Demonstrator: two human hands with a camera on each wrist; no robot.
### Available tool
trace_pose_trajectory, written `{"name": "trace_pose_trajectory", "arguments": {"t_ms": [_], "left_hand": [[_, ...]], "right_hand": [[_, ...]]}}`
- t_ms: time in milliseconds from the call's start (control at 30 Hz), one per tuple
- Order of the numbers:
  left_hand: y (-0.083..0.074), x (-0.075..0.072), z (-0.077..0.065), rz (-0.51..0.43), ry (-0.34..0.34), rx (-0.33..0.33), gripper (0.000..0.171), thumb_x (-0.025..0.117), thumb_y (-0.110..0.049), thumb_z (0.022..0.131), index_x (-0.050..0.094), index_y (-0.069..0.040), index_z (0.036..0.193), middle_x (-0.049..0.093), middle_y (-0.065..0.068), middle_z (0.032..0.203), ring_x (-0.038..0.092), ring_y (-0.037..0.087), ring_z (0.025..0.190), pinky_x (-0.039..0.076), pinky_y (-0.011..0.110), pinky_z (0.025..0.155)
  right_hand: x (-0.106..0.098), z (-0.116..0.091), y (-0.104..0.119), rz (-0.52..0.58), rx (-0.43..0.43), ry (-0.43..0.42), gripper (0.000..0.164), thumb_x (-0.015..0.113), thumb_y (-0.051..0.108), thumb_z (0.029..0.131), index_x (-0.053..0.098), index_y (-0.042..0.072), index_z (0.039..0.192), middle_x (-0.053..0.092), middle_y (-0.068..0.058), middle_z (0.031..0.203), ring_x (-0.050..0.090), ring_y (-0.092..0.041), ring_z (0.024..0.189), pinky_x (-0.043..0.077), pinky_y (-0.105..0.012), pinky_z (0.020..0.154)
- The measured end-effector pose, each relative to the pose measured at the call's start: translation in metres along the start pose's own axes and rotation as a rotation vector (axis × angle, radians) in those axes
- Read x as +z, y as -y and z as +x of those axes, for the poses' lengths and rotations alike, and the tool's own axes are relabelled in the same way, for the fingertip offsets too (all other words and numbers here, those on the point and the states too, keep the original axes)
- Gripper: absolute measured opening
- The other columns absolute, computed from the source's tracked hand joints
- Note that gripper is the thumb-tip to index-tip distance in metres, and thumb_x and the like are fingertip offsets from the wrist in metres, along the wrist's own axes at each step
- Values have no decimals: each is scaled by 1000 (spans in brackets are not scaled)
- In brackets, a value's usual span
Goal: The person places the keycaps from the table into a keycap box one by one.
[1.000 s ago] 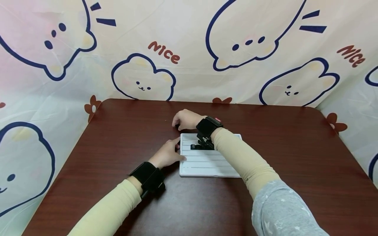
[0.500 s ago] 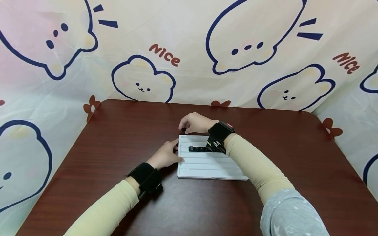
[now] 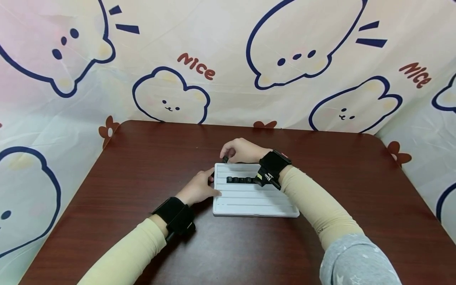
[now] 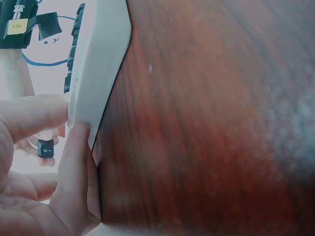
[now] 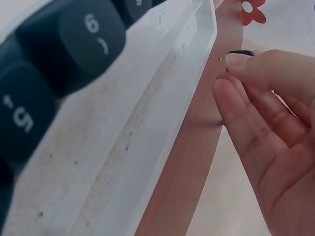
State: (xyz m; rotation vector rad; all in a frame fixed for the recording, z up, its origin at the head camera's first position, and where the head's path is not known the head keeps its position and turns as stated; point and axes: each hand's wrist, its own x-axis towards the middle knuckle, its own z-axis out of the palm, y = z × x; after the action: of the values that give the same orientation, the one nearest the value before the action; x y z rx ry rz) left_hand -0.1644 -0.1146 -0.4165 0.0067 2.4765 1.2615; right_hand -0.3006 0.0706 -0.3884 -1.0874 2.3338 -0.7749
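A white ridged tray (image 3: 256, 198) lies on the table, with a row of black keycaps (image 3: 239, 180) standing in one of its grooves. At the tray's left edge my left hand (image 3: 199, 188) grips the rim between thumb and fingers. Beyond the tray's far left corner, my right hand (image 3: 246, 151) pinches a single black keycap (image 4: 46, 148), whose white marking faces the left wrist camera. In the right wrist view only a dark sliver of that keycap shows at the fingertips, while keycaps marked 5 and 6 (image 5: 91, 37) stand large in front. My right wrist hides the row's right end.
The brown wooden table (image 3: 160, 158) surrounds the tray on all sides. Behind it hangs a pale curtain (image 3: 228, 47) printed with cartoon animals. Black camera straps sit on both wrists, the right one (image 3: 274, 162) above the tray.
My right hand, with the keycap, has shifted right and slightly nearer, so more of the row shows. My left hand stays at the tray's left edge.
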Motion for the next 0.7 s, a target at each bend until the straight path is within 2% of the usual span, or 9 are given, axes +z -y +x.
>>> {"name": "trace_pose_trajectory", "arguments": {"t_ms": [367,700], "left_hand": [[0,-1,-2,-22,4,-3,90,83,-6,85,33,-2,159,53,15,120,52,24,93,43,31,76],[0,0,-1,-16,2,-10,89,83,-7,86,33,-3,160,53,15,120,52,23,91,43,31,75]], "right_hand": [[1,-9,1,49,-29,-16,20,71,-5,90,72,6,107,68,-5,105,64,-19,92,54,-31,83],[3,-15,7,98,-22,1,20,73,-4,90,72,7,108,68,-5,105,65,-19,94,54,-31,85]]}}
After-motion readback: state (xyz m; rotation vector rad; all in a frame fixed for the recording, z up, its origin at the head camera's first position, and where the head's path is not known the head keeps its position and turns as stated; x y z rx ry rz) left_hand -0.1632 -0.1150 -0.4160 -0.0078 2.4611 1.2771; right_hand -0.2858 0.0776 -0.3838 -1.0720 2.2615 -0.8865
